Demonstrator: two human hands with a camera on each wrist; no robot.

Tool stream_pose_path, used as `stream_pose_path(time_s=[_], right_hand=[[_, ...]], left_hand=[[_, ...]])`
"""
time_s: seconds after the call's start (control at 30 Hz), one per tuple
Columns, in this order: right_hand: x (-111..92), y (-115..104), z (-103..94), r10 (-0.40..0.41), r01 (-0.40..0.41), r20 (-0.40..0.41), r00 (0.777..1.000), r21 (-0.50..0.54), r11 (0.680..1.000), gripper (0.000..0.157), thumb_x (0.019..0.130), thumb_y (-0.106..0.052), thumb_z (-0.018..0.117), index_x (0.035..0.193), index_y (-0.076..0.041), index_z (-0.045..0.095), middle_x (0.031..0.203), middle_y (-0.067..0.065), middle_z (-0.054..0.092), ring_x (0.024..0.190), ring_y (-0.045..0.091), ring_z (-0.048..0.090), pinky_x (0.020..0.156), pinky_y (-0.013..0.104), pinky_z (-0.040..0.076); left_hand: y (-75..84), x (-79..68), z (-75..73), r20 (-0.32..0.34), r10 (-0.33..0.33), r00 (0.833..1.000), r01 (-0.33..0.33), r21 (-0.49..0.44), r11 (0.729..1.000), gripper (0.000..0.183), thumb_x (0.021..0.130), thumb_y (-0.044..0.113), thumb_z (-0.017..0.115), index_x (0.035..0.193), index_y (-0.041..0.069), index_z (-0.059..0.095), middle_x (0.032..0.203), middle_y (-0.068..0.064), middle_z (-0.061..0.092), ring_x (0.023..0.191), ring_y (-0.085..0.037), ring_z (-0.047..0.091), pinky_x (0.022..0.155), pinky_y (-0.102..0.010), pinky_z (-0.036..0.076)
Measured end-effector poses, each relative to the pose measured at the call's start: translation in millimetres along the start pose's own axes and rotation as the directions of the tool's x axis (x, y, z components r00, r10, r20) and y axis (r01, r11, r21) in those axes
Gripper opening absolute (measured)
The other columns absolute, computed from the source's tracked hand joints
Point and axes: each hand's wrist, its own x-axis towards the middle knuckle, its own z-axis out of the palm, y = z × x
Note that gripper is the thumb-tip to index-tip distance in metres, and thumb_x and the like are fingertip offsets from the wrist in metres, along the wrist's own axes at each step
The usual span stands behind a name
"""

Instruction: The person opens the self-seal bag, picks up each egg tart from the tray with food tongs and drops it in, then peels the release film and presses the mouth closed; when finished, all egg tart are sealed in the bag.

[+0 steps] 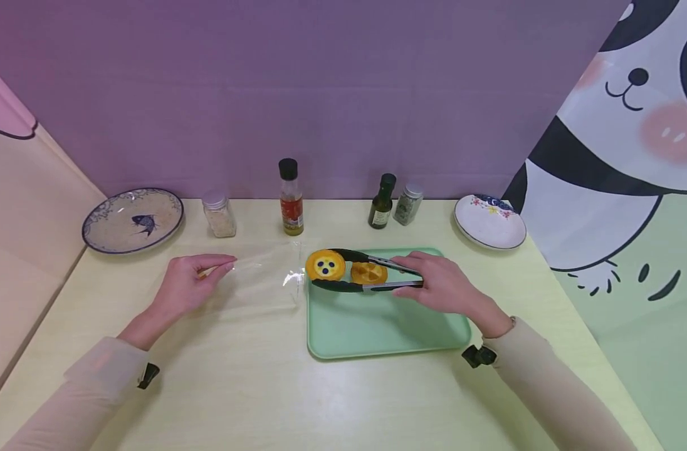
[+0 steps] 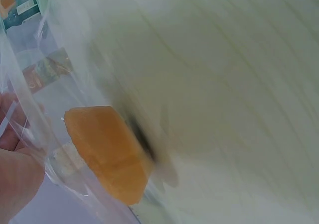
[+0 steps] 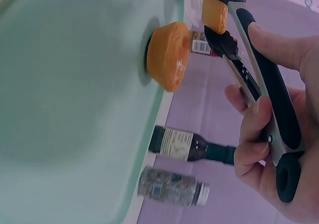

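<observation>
My left hand (image 1: 188, 282) pinches the edge of a clear plastic bag (image 1: 264, 279), which stretches from the fingertips toward the tray. In the left wrist view an orange pastry (image 2: 107, 152) shows up close beside the bag's plastic film. My right hand (image 1: 436, 282) grips black-tipped metal tongs (image 3: 269, 74). Between the tong tips is a round yellow tart (image 1: 325, 265) with dark berries, held above the left edge of a green tray (image 1: 377, 332) and overlapping the bag's right end. A second tart (image 3: 167, 57) with a lattice-like top sits on the tray, beneath the tongs.
Along the back stand a jar (image 1: 219, 216), a red-labelled bottle (image 1: 291, 203), a small dark bottle (image 1: 381, 203) and a spice jar (image 1: 408, 205). A fish-patterned plate (image 1: 112, 216) is at the back left, a floral plate (image 1: 484, 228) at the back right.
</observation>
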Motion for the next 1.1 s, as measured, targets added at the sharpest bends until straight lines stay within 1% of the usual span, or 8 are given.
stream_pose_path(time_s=[0.2,0.27,0.33,0.43,0.57,0.83,0.97,1.1], right_hand=[[24,-10,5.6,-0.018,0.019,0.039,0.999,-0.037,0.999,0.059,0.081,-0.051,0.066,0.13,-0.02,0.056,0.109,-0.002,0.061,0.082,0.015,0.059,0.065,0.03,0.047],[32,-13,7.7,-0.018,0.02,0.057,0.998,-0.034,0.999,0.059,0.082,-0.051,0.066,0.131,-0.021,0.056,0.111,-0.002,0.061,0.083,0.014,0.059,0.064,0.028,0.046],[41,-16,9.4,-0.016,0.017,0.079,0.997,-0.017,1.0,0.058,0.082,-0.051,0.066,0.131,-0.021,0.056,0.112,-0.002,0.061,0.085,0.015,0.06,0.064,0.028,0.046],[52,-20,13.1,-0.033,0.033,0.109,0.994,0.004,0.999,0.058,0.083,-0.049,0.066,0.131,-0.019,0.055,0.113,-0.001,0.061,0.088,0.017,0.06,0.066,0.028,0.046],[64,-24,20.5,-0.066,0.068,0.127,0.99,-0.014,0.998,0.057,0.083,-0.049,0.065,0.131,-0.02,0.056,0.111,-0.003,0.06,0.081,0.011,0.055,0.061,0.026,0.043],[79,-37,35.9,-0.117,0.124,0.134,0.984,-0.041,0.991,0.058,0.083,-0.054,0.062,0.132,-0.024,0.054,0.111,-0.008,0.058,0.072,0.004,0.05,0.056,0.022,0.041],[87,-47,41.9,-0.118,0.127,0.159,0.98,-0.052,0.99,0.059,0.084,-0.054,0.062,0.134,-0.025,0.052,0.114,-0.008,0.058,0.078,0.005,0.052,0.061,0.023,0.044],[95,-54,48.2,-0.126,0.131,0.178,0.976,-0.018,0.991,0.061,0.084,-0.055,0.061,0.136,-0.025,0.05,0.118,-0.007,0.057,0.088,0.007,0.054,0.068,0.026,0.046]], left_hand=[[0.7,1.5,-0.3,-0.004,0.008,1.0,-0.008,0.0,1.0,0.012,0.085,0.011,0.069,0.094,0.014,0.076,0.094,-0.004,0.073,0.09,0.002,0.061,0.074,-0.004,0.042],[1.1,1.7,-0.6,-0.005,0.008,1.0,-0.008,0.003,1.0,0.012,0.085,0.011,0.069,0.094,0.013,0.076,0.094,-0.005,0.073,0.088,0.003,0.061,0.069,-0.008,0.044],[1.4,2.1,-0.9,0.001,0.0,1.0,0.0,0.004,1.0,0.012,0.085,0.01,0.069,0.094,0.012,0.076,0.094,-0.006,0.073,0.081,0.003,0.06,0.06,-0.011,0.044],[2.5,2.9,-0.9,0.016,-0.018,1.0,0.018,0.008,1.0,0.012,0.085,0.01,0.069,0.095,0.012,0.076,0.095,-0.006,0.073,0.079,0.0,0.06,0.054,-0.015,0.041],[3.1,3.8,0.2,0.025,-0.016,1.0,0.016,0.019,1.0,0.013,0.085,0.009,0.069,0.096,0.012,0.075,0.095,-0.006,0.073,0.083,-0.006,0.063,0.057,-0.015,0.043],[4.1,4.5,-2.0,0.011,0.002,1.0,-0.002,0.024,1.0,0.012,0.084,0.009,0.069,0.094,0.011,0.076,0.093,-0.007,0.073,0.066,-0.006,0.054,0.052,-0.015,0.038],[3.5,3.8,-1.4,0.018,-0.001,1.0,0.001,0.022,1.0,0.012,0.084,0.009,0.069,0.094,0.011,0.076,0.093,-0.006,0.073,0.067,-0.005,0.055,0.053,-0.015,0.038],[3.0,2.8,-0.6,0.029,-0.01,1.0,0.01,0.016,1.0,0.012,0.085,0.009,0.068,0.095,0.009,0.075,0.094,-0.007,0.073,0.069,-0.005,0.055,0.052,-0.015,0.038]])
